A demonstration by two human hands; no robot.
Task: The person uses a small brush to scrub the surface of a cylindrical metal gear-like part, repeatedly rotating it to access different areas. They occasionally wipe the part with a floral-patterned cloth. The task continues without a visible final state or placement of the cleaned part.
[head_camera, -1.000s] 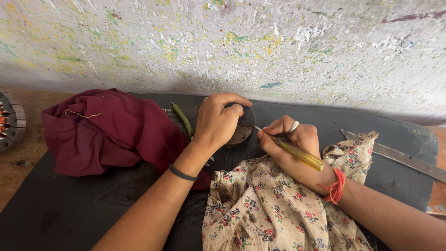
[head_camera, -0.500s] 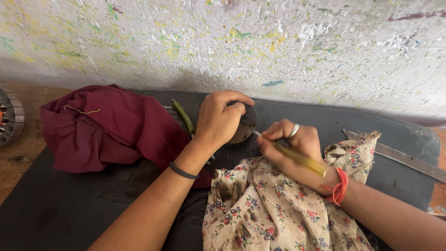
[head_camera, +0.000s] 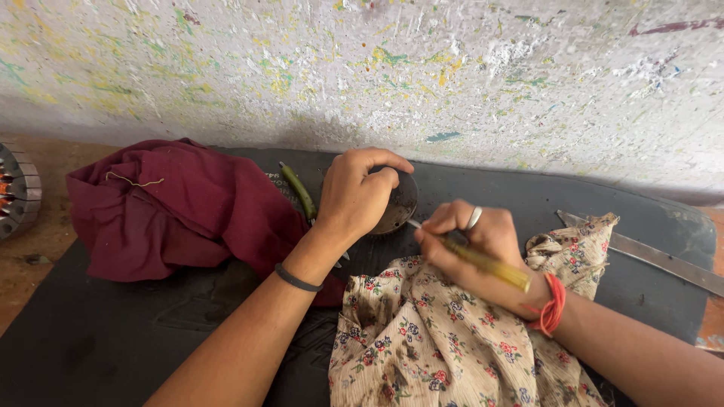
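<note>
My left hand (head_camera: pixel 358 192) clasps a round dark metal part (head_camera: pixel 394 205) that rests on the black mat (head_camera: pixel 113 332). In my right hand (head_camera: pixel 471 245) is a screwdriver with a clear yellow handle (head_camera: pixel 486 264); its thin metal tip touches the lower right edge of the round part. A silver ring sits on a finger of the right hand and a red thread band on its wrist. My left wrist wears a black band. Most of the round part is hidden under my left fingers.
A maroon cloth (head_camera: pixel 173 211) lies bunched at the left of the mat. A stained floral cloth (head_camera: pixel 430 339) lies under my right forearm. A green-handled tool (head_camera: pixel 298 190) lies beside my left hand. A flat metal strip (head_camera: pixel 656 256) lies at right, a motor stator (head_camera: pixel 16 188) at far left.
The right hand has shifted slightly with the screwdriver, its tip staying at the round part. The left hand keeps its hold.
</note>
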